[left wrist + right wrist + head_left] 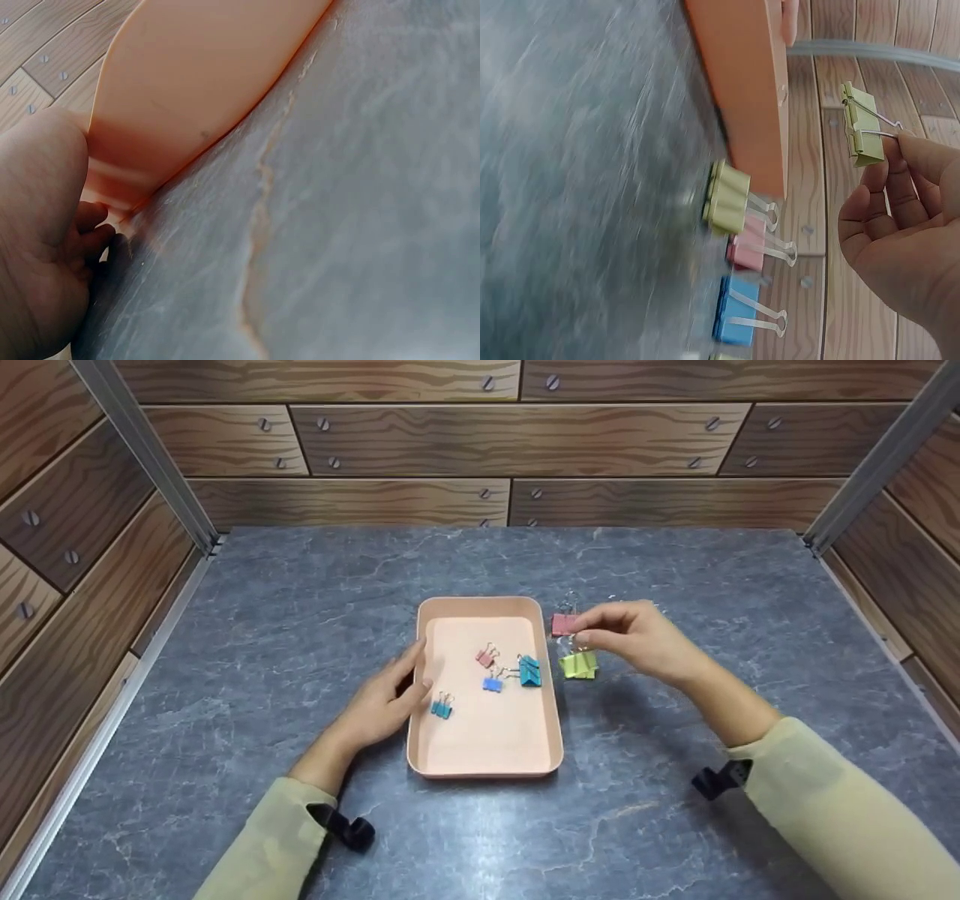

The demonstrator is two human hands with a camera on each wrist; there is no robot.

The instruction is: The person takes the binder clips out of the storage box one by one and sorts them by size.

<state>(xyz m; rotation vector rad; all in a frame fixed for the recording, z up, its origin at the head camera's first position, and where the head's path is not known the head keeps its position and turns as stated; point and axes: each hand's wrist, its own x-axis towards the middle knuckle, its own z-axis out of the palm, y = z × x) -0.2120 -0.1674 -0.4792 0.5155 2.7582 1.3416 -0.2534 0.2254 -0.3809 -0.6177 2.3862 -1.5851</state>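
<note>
My left hand (379, 697) holds the left wall of a peach-coloured tray (487, 773), the thumb over its rim; the other fingers are partly hidden. Inside the tray lie a small pink binder clip (486, 657), a small blue one (492, 684), a small teal one (442, 708) and a larger teal one (529, 671). To the tray's right, my right hand (637, 637) pinches a yellow-green binder clip (864, 124) by its wire handles, above the table. Below it stands another yellow-green clip (729, 199), partly overlapped in the head view.
Beside the tray's right wall stand a pink binder clip (564, 625) and a blue binder clip (737, 311), the latter hidden behind my right hand in the head view. Wood-patterned panels (517, 442) border the grey marbled table (300, 585) at the back and sides.
</note>
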